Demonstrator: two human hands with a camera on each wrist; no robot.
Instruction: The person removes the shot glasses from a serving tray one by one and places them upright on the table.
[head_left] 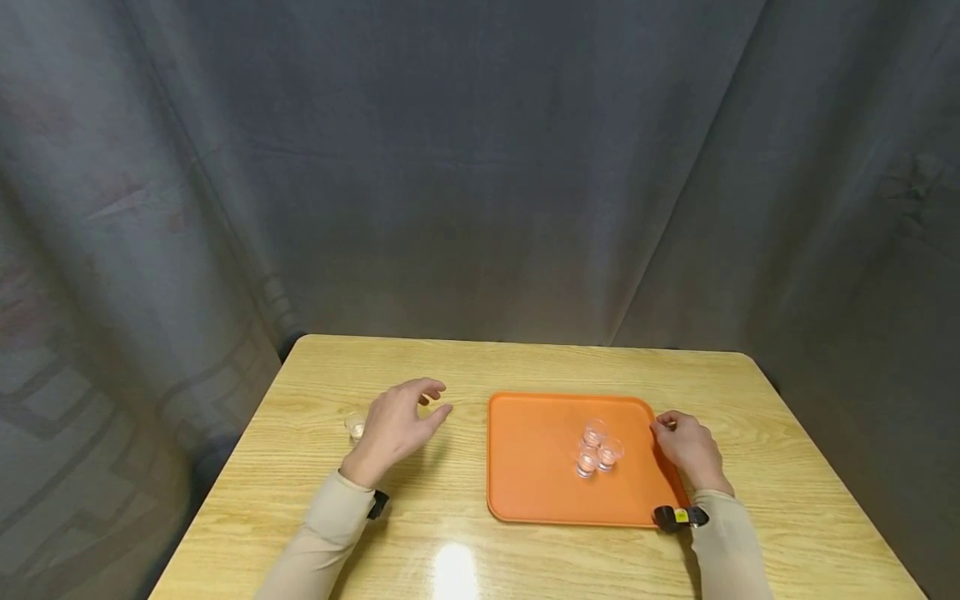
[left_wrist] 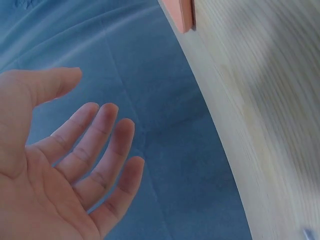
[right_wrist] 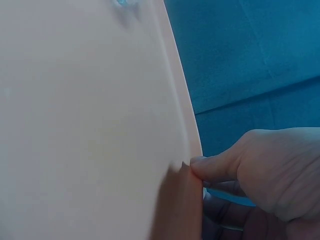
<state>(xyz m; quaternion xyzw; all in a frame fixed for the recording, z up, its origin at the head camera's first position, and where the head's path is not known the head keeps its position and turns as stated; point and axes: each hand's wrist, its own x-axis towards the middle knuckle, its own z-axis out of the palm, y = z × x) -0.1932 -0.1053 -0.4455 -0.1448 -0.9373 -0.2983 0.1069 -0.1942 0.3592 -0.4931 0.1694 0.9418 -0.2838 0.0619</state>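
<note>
An orange tray (head_left: 528, 458) lies on the wooden table, with three small clear glasses (head_left: 595, 435) grouped right of its middle. At the tray's right side, my right hand (head_left: 692, 452) pinches the rim; the right wrist view shows the thumb (right_wrist: 217, 167) over the edge and the other fingers below it. My left hand (head_left: 396, 423) hovers over the table left of the tray, fingers apart and loosely bent, holding nothing. Partly hidden behind that hand is another small clear glass (head_left: 354, 425). The left wrist view shows the palm and spread fingers (left_wrist: 100, 170).
The light wooden table (head_left: 465, 542) has rounded far corners, with bare wood around the tray. Grey curtains (head_left: 480, 183) hang behind it and along both sides. Bands with small black devices sit on both wrists.
</note>
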